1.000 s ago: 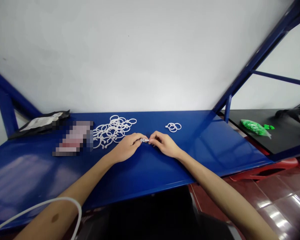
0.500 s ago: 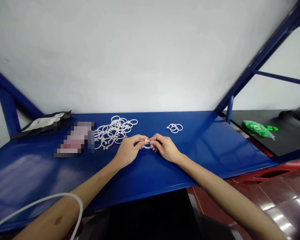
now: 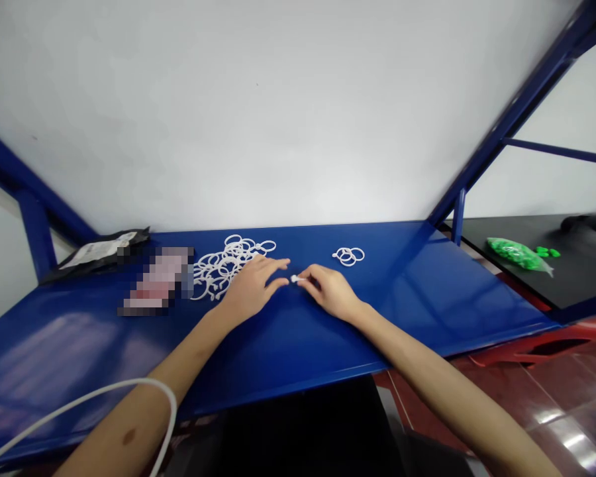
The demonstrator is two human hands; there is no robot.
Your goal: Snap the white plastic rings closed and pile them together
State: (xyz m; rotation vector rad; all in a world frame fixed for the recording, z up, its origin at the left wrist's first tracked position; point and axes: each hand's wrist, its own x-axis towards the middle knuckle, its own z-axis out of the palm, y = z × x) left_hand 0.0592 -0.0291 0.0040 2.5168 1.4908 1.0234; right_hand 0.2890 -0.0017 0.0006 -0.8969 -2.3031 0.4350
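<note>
My right hand (image 3: 330,290) pinches a small white plastic ring (image 3: 295,279) by its clasp, just above the blue table (image 3: 427,291). My left hand (image 3: 251,286) has its fingers stretched out flat and holds nothing. It lies right beside a heap of several white rings (image 3: 226,262) at the table's back left. A small cluster of white rings (image 3: 348,255) lies to the back right of my right hand.
A black packet with a white label (image 3: 102,250) lies at the back left, next to a blurred-out pinkish object (image 3: 159,278). A white cable (image 3: 104,397) loops over my left forearm. A black table to the right carries a green bag (image 3: 516,254). Blue frame posts (image 3: 516,112) rise at both sides.
My left hand has let go of the ring and opened, its fingers now stretched toward the heap. My right hand keeps the ring.
</note>
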